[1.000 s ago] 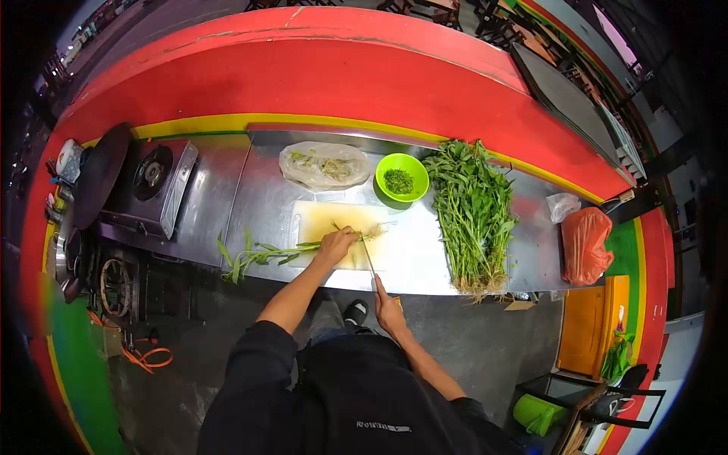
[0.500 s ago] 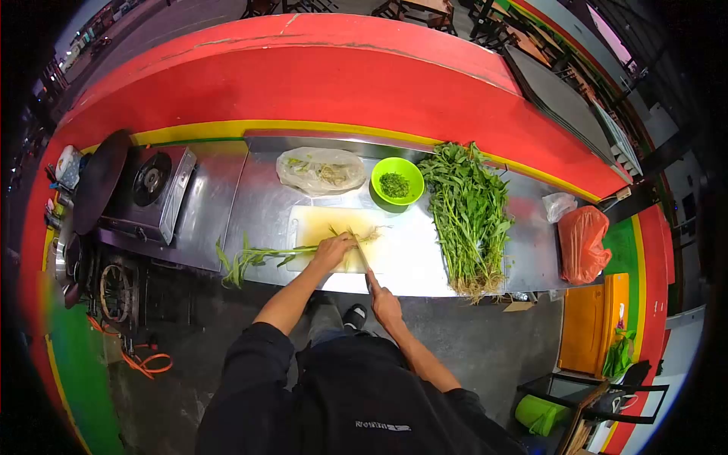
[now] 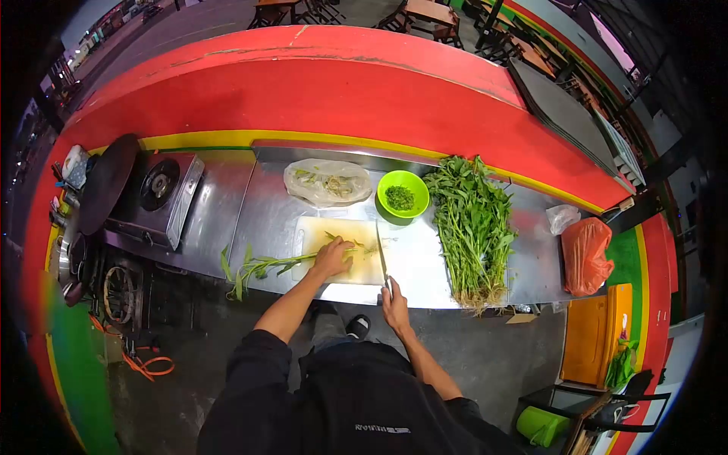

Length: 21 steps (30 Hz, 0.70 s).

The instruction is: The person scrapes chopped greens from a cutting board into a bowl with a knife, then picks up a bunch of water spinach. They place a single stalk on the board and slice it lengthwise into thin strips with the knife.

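Note:
My left hand (image 3: 331, 258) presses down on a small bunch of leafy green stalks (image 3: 282, 262), its fingers bent over them on the white cutting board (image 3: 324, 229). The leafy tops stick out past the board's left side. In my right hand (image 3: 395, 307) is a knife (image 3: 381, 246), its blade pointing away from me along the board's right edge. Thin root scraps lie around the blade. Beyond the board stands a lime green bowl (image 3: 421, 188) with chopped greens (image 3: 400, 198) inside. A clear plastic bag (image 3: 327, 182) with plant trimmings rests behind the board.
A large bundle of leafy greens (image 3: 474, 231) lies to the right, roots toward me. Farther right are an orange plastic bag (image 3: 586, 256) and a small clear bag (image 3: 562, 219). A gas stove (image 3: 158, 189) is at left. A red wall (image 3: 303, 95) borders the counter's back.
The knife has moved right, off the stalks to the board's right edge. My left hand's fingers have spread slightly. The whole view has shifted a little downward.

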{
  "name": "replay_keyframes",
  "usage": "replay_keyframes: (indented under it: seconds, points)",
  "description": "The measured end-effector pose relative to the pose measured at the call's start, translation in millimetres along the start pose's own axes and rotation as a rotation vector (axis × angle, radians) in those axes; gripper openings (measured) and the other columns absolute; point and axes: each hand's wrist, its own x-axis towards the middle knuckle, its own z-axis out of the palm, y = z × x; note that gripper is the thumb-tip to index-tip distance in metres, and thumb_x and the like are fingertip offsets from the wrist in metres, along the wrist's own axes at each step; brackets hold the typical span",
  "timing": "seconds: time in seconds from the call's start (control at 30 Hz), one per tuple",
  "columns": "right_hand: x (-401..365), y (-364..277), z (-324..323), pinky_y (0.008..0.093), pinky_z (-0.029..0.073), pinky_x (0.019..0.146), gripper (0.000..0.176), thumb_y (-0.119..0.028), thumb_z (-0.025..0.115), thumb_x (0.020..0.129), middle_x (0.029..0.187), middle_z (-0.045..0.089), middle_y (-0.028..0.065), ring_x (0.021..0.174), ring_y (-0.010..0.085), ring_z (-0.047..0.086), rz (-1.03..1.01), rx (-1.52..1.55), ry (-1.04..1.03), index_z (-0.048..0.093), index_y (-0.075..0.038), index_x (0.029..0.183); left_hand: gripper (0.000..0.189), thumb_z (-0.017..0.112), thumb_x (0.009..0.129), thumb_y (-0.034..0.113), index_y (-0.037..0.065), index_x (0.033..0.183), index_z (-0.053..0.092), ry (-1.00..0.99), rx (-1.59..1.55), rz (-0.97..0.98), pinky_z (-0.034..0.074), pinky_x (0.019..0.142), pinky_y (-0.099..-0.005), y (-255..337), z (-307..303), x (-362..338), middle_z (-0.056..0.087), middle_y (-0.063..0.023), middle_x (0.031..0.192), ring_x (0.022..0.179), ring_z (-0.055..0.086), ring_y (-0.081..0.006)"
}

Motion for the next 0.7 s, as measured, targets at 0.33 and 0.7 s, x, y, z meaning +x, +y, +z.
replay_keyframes:
  seconds: [0.33,0.7]
  points:
    - [11,22,10,0.0398,0.05,0.087,0.039,-0.023,0.05,0.101,0.106,0.067,0.0269,0.1,0.0358,0.066,-0.033,0.037,0.163,0.053,0.002,0.13,0.04,0.069,0.078,0.05,0.016,0.099,0.077,0.186,0.255,0.114,0.033,0.09,-0.0453,41,2,11,0.056,-0.0077,0.106,0.107,0.05,-0.0241]
    - [22,62,26,0.0351,0.049,0.077,0.035,-0.025,0.052,0.1,0.09,0.066,0.014,0.082,0.0189,0.059,0.005,0.129,0.17,0.057,0.002,0.122,0.008,0.069,0.083,0.021,0.016,0.089,0.071,0.078,0.154,0.283,0.033,0.088,-0.0449,23,29,44,0.062,-0.0017,0.095,0.102,0.055,-0.0213]
